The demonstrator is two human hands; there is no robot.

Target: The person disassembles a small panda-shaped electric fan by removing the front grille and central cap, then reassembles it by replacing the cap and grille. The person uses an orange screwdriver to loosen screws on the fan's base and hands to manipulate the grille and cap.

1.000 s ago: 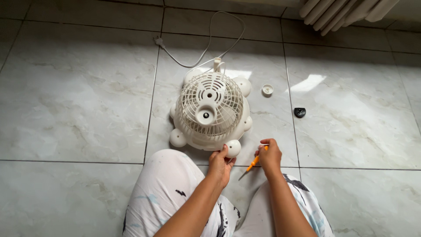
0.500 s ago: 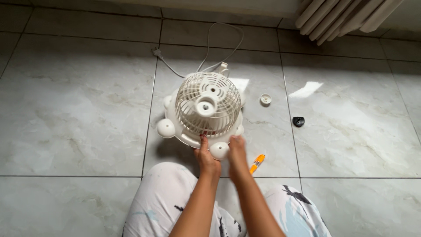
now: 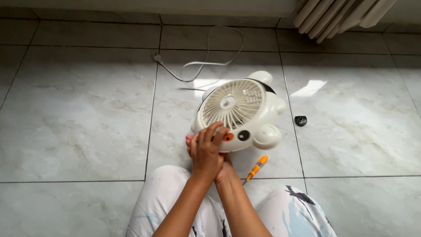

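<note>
A small white table fan (image 3: 245, 112) stands tilted up on the tiled floor, its round front grille facing me. Below the grille are an orange knob (image 3: 228, 137) and a black knob (image 3: 244, 135). My left hand (image 3: 207, 151) grips the fan's lower left edge, fingers curled over the rim beside the orange knob. My right hand (image 3: 226, 170) sits under and behind the left one, mostly hidden, holding the same lower edge. An orange-handled screwdriver (image 3: 256, 167) lies on the floor just right of my wrists, not touched.
The fan's white cord (image 3: 210, 61) loops across the tiles to a plug (image 3: 157, 57) at the back. A small black cap (image 3: 301, 120) lies right of the fan. A ribbed white radiator (image 3: 337, 15) is at the top right. My knees in white patterned trousers (image 3: 289, 210) fill the bottom.
The right hand put the screwdriver down on the floor. Both hands then took the fan and turned it over, from rear cage up to front grille and knobs facing me.
</note>
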